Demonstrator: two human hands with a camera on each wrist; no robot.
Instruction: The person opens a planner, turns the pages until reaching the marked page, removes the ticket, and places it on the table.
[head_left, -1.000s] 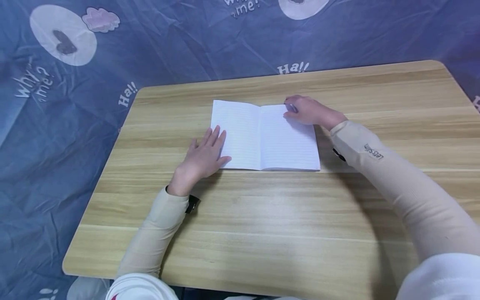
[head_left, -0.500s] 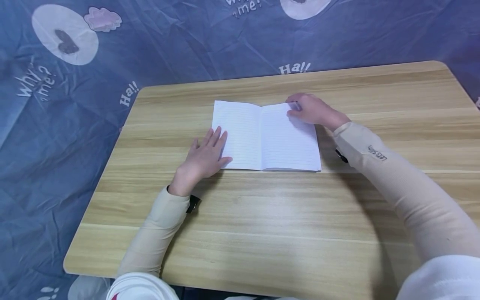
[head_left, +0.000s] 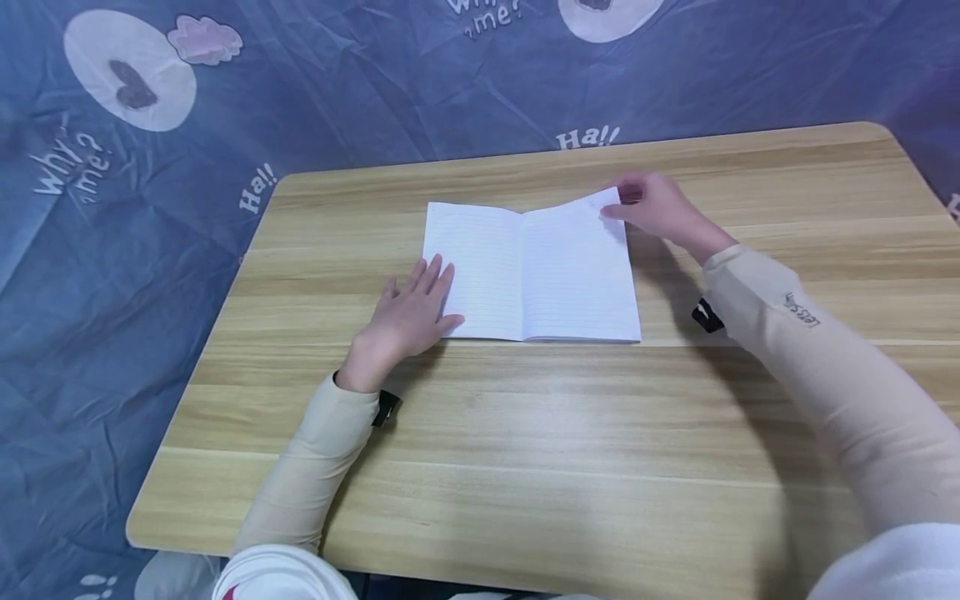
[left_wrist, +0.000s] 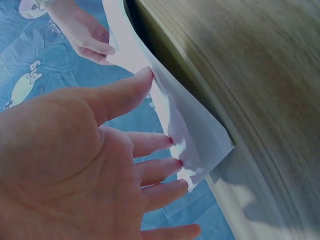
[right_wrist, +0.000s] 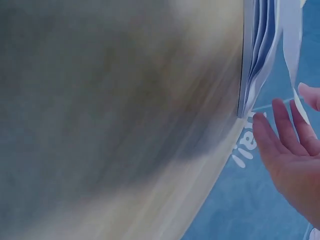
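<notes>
An open lined notebook lies on the wooden table, its left and right pages blank apart from the rules. My left hand rests on the left page's outer edge with straight, spread fingers; in the left wrist view the fingertips press along the paper. My right hand pinches the far right corner of a notebook page between thumb and fingers, and that corner is lifted. In the right wrist view the raised page stands apart from the other leaves beneath it.
The wooden table spreads around the notebook, with rounded corners. Behind it and at the left hangs a blue cloth with white print. Both forearms wear beige sleeves, with a dark wrist device at the left wrist.
My right hand has moved right and away from me, raising the far corner of the right page with it. My left hand stays in place on the left page.
</notes>
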